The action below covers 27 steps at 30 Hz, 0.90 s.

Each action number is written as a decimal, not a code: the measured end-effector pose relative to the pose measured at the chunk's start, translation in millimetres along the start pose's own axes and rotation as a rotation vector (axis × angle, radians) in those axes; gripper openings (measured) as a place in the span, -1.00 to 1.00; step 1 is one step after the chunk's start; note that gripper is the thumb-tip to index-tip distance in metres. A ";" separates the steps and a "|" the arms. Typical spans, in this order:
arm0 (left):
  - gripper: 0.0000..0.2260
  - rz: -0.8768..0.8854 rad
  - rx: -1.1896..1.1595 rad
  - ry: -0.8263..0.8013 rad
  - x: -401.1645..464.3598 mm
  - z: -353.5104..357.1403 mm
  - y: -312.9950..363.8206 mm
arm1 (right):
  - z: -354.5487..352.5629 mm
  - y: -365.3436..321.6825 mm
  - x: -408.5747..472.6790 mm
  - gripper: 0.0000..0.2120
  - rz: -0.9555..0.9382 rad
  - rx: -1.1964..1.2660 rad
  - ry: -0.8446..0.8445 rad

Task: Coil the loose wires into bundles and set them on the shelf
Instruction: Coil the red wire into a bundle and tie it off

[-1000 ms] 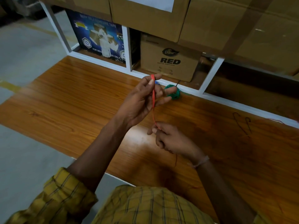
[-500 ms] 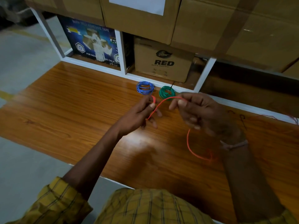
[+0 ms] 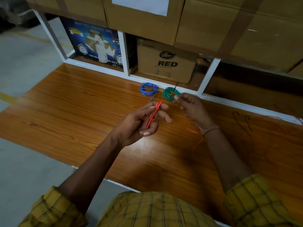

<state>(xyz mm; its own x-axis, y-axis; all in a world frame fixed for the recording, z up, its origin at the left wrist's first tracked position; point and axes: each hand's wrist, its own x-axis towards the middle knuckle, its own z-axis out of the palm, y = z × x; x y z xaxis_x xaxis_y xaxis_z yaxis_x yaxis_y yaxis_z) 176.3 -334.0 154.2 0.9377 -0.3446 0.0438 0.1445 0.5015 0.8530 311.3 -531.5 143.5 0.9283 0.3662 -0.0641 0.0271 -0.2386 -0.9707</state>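
A red wire [image 3: 153, 115] is partly wound into loops around the fingers of my left hand [image 3: 141, 123], which grips them above the wooden shelf board [image 3: 82, 115]. My right hand [image 3: 190, 107] pinches the free run of the same wire near the green coil; the loose tail trails blurred below my right wrist. A blue wire bundle [image 3: 148, 89] and a green wire bundle [image 3: 169, 95] lie coiled on the board next to the white frame rail.
Behind the white frame [image 3: 124, 53] stand a blue tape carton [image 3: 96, 45] and a brown "RED" carton [image 3: 167, 61]. Large taped cardboard boxes [image 3: 229, 23] fill the level above. More thin loose wire [image 3: 282, 117] lies at the far right. Grey floor [image 3: 24, 63] lies left.
My right hand has swung from below my left hand up to the right, carrying the red wire over; more loops now sit on my left fingers. The camera has shifted.
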 end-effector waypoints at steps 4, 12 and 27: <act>-0.69 0.038 -0.070 0.103 1.7 0.3 8.3 | 29.7 25.8 -31.5 -0.68 0.093 -0.123 -0.228; -0.81 0.110 0.045 0.294 21.7 -16.5 4.1 | 64.9 -3.0 -84.1 -0.81 0.166 -0.414 -0.671; -0.77 0.000 0.770 0.339 2.9 -32.2 -6.9 | -13.8 -81.3 -59.7 -0.81 -0.252 -0.326 -0.601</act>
<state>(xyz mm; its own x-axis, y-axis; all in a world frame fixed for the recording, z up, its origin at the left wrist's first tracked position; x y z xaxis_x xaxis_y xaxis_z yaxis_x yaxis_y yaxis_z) 188.2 -312.9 131.8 0.9996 -0.0261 -0.0099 0.0039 -0.2228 0.9749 258.8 -546.4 229.4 0.5176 0.8539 -0.0546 0.4093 -0.3031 -0.8606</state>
